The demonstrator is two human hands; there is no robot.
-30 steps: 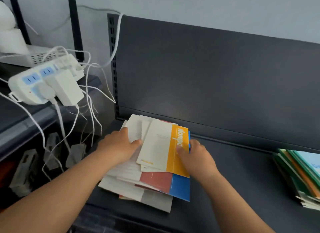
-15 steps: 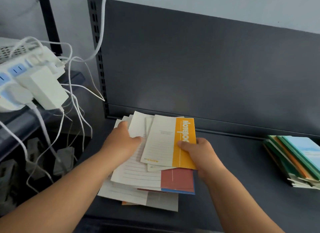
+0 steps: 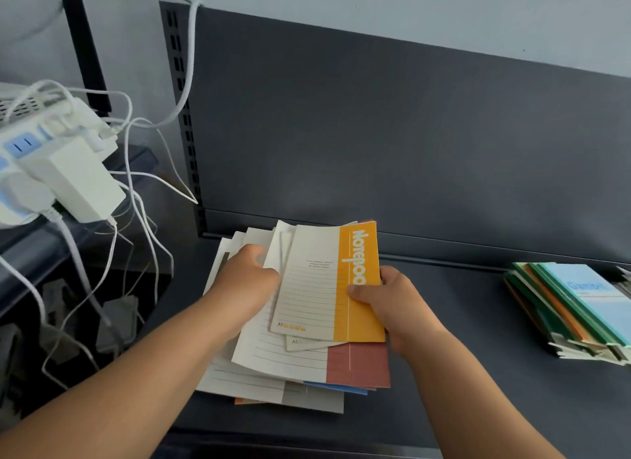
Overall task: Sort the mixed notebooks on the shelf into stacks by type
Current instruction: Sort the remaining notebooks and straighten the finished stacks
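Observation:
A loose pile of lined notebooks (image 3: 293, 366) lies at the left end of the dark shelf (image 3: 461, 373). On top is a cream notebook with an orange spine band (image 3: 324, 288), tilted up off the pile. My right hand (image 3: 392, 308) pinches its orange edge, thumb on the cover. My left hand (image 3: 246, 281) grips the left side of the upper notebooks, thumb against the cream cover. Below them show a notebook with a red-brown band (image 3: 358, 366), a blue edge and a grey one.
A second stack of green, orange and light blue notebooks (image 3: 580, 308) sits at the shelf's right end. To the left, a white power strip with adapters (image 3: 58, 165) and hanging cables (image 3: 136, 219) sits on a neighbouring shelf. The dark back panel (image 3: 375, 134) rises behind.
The orange-banded notebook has come up off the pile and its red-brown neighbour is more exposed. Both hands kept their holds. The view drifted right, then back left.

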